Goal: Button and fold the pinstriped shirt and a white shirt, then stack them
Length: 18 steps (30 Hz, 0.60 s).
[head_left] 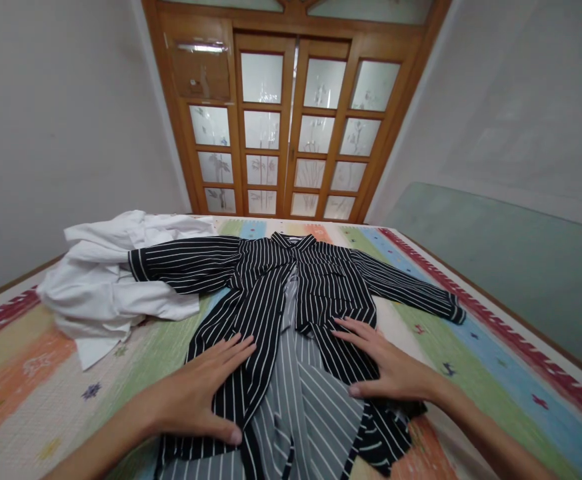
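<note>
A black shirt with white stripes (pixel 331 283) lies spread out on a bed, its collar at the far end and both sleeves stretched sideways. The front gapes apart, and the grey striped inner side of the fabric shows at the lower middle. My left hand (pixel 201 390) rests on the left front panel, fingers stretched and thumb apart. Over on the right panel is my right hand (pixel 385 363), its fingers spread, near a bunched, folded part of the hem. Neither hand grips the cloth.
A crumpled white garment (pixel 105 287) lies at the left, partly under the striped shirt's left cuff. The colourful striped bedsheet (pixel 471 373) covers the bed. Behind stand wooden doors with glass panes (pixel 291 127). A pale green panel (pixel 501 260) runs along the right side.
</note>
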Tool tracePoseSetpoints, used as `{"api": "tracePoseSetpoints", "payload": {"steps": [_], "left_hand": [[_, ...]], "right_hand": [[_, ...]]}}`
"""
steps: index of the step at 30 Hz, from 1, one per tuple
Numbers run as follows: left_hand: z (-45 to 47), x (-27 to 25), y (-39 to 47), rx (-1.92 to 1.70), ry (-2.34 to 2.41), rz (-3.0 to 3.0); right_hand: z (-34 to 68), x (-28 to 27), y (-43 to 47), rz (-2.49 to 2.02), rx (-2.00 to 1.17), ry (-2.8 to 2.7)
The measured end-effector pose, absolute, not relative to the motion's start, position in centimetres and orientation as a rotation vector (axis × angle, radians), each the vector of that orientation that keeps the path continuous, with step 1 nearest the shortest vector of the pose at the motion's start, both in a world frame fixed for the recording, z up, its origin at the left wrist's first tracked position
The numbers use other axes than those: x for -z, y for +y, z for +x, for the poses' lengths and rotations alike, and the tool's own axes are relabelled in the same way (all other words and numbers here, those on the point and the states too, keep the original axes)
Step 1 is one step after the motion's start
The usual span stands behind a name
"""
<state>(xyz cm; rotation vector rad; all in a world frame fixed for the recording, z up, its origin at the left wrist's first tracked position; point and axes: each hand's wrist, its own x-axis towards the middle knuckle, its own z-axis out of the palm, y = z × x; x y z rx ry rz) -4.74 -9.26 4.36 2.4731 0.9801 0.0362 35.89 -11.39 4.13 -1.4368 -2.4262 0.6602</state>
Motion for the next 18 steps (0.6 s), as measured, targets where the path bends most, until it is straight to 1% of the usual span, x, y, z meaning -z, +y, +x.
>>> {"api": "tracePoseSetpoints", "payload": {"steps": [5,9,14,18], "left_hand": [[-7.6,-1.8,-10.5,-0.145,1.164,2.451],[-7.6,-1.0,-10.4,-0.313,1.287,2.468],[-6.2,-1.4,-9.5,-0.562,1.278,2.466],[-6.4,-3.0,-9.1,-0.715,1.373,2.345]], "right_hand": [[41.6,-1.2,-15.9,-1.565,-0.598,-2.287],[42.2,0.3,-17.3,-1.655,-0.460,-2.026],[41.7,-0.5,-17.5,-1.668,-0.397,-1.738],[43.5,-2.2,-17.8,-1.761,-0.251,-1.417]]}}
